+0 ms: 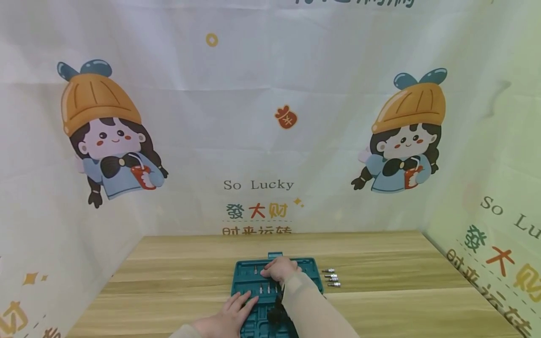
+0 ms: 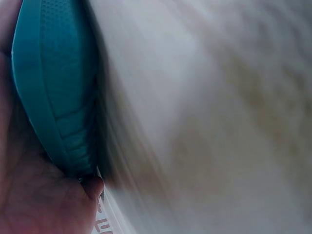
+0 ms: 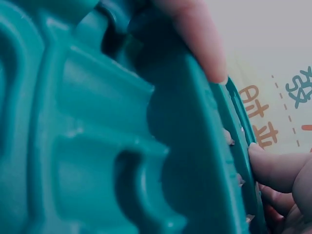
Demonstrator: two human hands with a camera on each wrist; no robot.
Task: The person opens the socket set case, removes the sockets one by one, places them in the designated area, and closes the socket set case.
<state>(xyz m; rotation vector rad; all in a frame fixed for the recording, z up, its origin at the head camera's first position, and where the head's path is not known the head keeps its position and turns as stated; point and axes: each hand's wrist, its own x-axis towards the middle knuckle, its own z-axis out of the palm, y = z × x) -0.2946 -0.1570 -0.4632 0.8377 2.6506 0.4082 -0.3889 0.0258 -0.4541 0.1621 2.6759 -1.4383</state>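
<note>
An opened teal tool case (image 1: 310, 270) lies on the wooden table, its moulded slots facing up. My left hand (image 1: 228, 317) rests at the case's left side with straight fingers over its edge; the left wrist view has the palm (image 2: 44, 195) against the teal wall. Over the far half of the case, my right hand (image 1: 282, 270) reaches down with bent fingers; whether it pinches a bit, I cannot tell. A small metal bit (image 1: 255, 270) stands left of it, and more bits (image 1: 260, 288) sit in the row nearer me. Empty moulded recesses (image 3: 97, 102) fill the right wrist view.
Several silver socket bits (image 1: 332, 277) lie on the table (image 1: 380, 263) just right of the case. A black device (image 1: 276, 312) is under my right forearm. A printed cloth backdrop (image 1: 270, 141) rises behind and beside the table.
</note>
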